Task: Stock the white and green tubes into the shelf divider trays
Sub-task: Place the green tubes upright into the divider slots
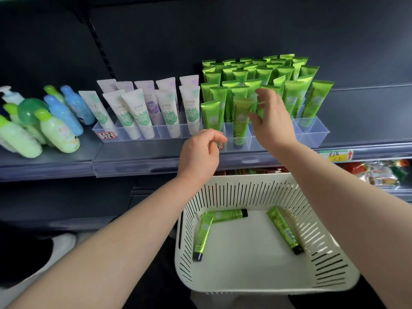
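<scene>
Green tubes [287, 85] stand in rows in a clear divider tray [312, 134] on the shelf. White tubes [138, 112] stand in a second clear tray [124, 136] to the left. My right hand [270, 121] is up at the front row of green tubes, fingers spread, right beside one upright tube [240, 118]; it holds nothing. My left hand [200, 152] hovers lower, in front of the tray, fingers loosely curled with nothing visible in them. Three green tubes [284, 229] lie in the white slotted basket [249, 190] below.
Green and blue bottles [55, 121] lie and lean on the shelf at far left. A price label [336, 155] sits on the shelf's front rail. Packaged goods [379, 172] fill the lower shelf at right. The shelf's back wall is dark.
</scene>
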`<action>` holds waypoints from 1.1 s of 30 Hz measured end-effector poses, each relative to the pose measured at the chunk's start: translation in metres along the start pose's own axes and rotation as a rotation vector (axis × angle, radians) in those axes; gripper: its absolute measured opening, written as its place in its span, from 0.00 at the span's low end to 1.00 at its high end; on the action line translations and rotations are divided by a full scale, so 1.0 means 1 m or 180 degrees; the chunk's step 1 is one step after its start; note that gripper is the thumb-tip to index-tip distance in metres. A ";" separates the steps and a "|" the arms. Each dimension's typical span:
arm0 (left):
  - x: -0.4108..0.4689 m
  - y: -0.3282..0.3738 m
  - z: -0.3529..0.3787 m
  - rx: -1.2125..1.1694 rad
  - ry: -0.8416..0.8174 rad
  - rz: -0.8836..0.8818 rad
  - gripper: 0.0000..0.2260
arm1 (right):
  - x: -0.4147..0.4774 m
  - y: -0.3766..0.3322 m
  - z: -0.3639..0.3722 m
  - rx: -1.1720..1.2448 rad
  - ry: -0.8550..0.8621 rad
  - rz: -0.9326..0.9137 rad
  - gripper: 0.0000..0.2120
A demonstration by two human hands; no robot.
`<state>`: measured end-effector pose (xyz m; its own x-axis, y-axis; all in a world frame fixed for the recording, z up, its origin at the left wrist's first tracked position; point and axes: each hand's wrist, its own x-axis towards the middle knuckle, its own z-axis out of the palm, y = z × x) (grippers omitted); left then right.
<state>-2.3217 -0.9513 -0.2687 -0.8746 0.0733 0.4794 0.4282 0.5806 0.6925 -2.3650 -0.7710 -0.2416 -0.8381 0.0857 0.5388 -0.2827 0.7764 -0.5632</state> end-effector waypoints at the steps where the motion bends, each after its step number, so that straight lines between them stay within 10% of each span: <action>1: -0.002 0.000 0.000 0.0035 -0.0043 0.0025 0.14 | -0.007 0.001 -0.004 -0.0005 0.0187 -0.0088 0.20; 8: -0.046 -0.019 0.027 0.0401 -0.0683 -0.0020 0.14 | -0.104 0.051 0.005 -0.0284 -0.0291 -0.0454 0.08; 16: -0.115 -0.077 0.082 0.1513 -0.2203 -0.1075 0.12 | -0.190 0.155 0.026 -0.1290 -0.3091 0.2196 0.24; 22: -0.130 -0.100 0.101 0.2369 -0.2846 -0.1152 0.19 | -0.204 0.175 0.063 -0.0655 -0.2445 0.2453 0.24; 33: -0.139 -0.115 0.118 0.2444 -0.2921 -0.1498 0.18 | -0.218 0.162 0.082 -0.1176 -0.3448 0.2177 0.26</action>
<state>-2.2763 -0.9327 -0.4787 -0.8718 0.0857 -0.4823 0.0649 0.9961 0.0597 -2.2660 -0.7150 -0.5019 -0.7538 0.1209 -0.6459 0.3388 0.9137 -0.2244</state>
